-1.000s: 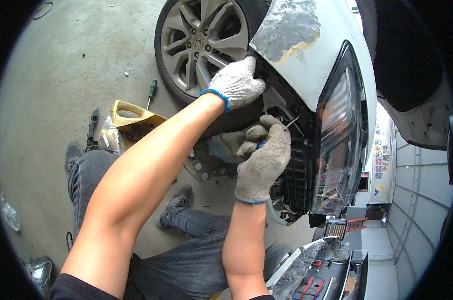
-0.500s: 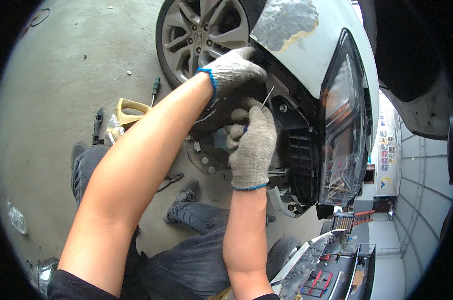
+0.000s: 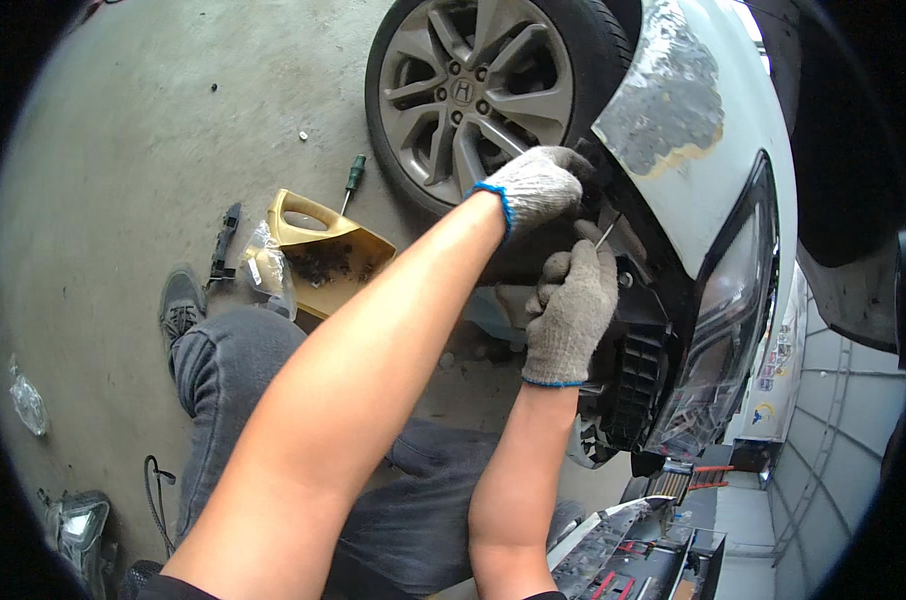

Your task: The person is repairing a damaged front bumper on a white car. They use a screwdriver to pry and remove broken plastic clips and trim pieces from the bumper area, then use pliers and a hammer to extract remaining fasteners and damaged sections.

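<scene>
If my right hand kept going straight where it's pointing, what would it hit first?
Probably the black strip along the edge of the fender: the thin metal tool in your right hand slants up and right toward it. Depth is hard to judge, and your left hand sits close beside that line.

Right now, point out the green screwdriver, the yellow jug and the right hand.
Green screwdriver [image 3: 355, 176], head view: handle.
Yellow jug [image 3: 325, 298], head view: lower wall.
Right hand [image 3: 575, 312], head view: gloved back.

A maker's badge sits in the middle of the car wheel. Far right of the wheel and lower down, a white banner has little colored pictures and a yellow and blue mark; writing there is too small to read
</scene>
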`<state>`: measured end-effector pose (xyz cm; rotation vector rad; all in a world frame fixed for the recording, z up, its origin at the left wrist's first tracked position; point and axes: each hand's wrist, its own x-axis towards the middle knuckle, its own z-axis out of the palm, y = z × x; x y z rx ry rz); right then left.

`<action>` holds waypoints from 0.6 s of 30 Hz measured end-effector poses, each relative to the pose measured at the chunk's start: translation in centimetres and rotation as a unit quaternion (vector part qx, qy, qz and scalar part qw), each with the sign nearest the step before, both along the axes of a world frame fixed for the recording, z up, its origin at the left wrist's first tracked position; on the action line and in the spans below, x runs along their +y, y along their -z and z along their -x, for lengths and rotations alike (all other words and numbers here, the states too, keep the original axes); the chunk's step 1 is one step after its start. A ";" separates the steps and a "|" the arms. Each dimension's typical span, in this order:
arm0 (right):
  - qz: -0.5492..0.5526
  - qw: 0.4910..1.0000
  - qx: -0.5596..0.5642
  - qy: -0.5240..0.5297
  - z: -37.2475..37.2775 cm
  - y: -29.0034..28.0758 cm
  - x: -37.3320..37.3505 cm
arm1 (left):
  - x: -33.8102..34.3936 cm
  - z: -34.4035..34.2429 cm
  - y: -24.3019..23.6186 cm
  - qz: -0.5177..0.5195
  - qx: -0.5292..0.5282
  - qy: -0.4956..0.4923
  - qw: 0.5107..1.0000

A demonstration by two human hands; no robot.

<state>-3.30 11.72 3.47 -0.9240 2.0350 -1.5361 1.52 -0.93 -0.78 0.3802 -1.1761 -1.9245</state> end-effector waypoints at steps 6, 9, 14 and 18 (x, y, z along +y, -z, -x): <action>-0.018 0.999 0.024 0.015 -0.4 0.3 -0.1 | 0.0 0.9 0.8 -0.020 0.002 -0.062 0.998; -0.006 1.000 0.014 -0.001 0.2 0.1 0.3 | -0.4 1.3 1.0 0.009 0.006 -0.043 0.999; -0.018 0.995 0.088 -0.044 0.2 0.2 0.4 | -0.2 3.5 1.8 -0.002 0.001 -0.121 0.993; -0.023 0.994 0.095 -0.052 0.8 0.4 0.7 | 0.6 4.1 1.8 -0.029 -0.011 -0.121 0.992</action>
